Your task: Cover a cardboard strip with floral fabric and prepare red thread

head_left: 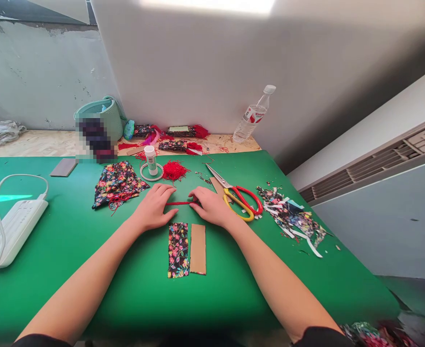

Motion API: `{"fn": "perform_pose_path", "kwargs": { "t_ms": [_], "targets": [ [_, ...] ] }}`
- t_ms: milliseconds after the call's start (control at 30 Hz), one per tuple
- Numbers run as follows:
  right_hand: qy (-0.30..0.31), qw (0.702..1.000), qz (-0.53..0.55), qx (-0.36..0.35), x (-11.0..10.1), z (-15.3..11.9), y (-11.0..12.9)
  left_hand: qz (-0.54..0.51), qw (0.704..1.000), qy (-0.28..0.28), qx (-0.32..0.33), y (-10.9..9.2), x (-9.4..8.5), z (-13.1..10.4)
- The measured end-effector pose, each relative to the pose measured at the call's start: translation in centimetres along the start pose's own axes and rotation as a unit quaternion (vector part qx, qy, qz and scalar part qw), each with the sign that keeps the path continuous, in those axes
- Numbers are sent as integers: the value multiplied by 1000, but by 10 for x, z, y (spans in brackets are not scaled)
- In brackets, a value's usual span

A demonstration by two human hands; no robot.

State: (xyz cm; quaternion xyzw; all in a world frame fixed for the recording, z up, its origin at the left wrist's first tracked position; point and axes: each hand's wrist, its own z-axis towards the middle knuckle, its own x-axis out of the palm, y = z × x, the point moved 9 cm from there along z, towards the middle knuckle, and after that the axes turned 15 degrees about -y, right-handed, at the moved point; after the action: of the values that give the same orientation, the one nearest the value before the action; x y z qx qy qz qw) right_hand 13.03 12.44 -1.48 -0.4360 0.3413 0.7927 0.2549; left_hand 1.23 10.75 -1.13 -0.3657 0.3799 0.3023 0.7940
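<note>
A short red cord point(179, 203) lies crosswise on the green table between my two hands. My left hand point(157, 207) is at its left end, with fingers bent and the thumb apart from them. At the other end my right hand point(209, 206) has its fingers closed on the cord. Just below the hands, a floral fabric strip point(178, 249) and a plain brown card strip point(198, 249) lie upright side by side. Red-and-yellow-handled scissors point(236, 189) rest beside my right hand. Behind the hands are a tangle of red thread point(175, 170) and a glue stick point(150, 160).
Floral fabric point(118, 185) lies at left, a white power strip point(15, 231) farther left. Scraps point(294, 214) cover the right side. At the back stand a water bottle point(253, 118) and a teal basket point(105, 118), with tasselled floral pieces point(179, 131) between them.
</note>
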Motion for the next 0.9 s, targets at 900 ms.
{"fn": "perform_pose_path", "kwargs": {
  "t_ms": [900],
  "targets": [
    [-39,998,30,47,-8,2,-1,-6,999,37,-16,-1,4,-5]
  ]
}}
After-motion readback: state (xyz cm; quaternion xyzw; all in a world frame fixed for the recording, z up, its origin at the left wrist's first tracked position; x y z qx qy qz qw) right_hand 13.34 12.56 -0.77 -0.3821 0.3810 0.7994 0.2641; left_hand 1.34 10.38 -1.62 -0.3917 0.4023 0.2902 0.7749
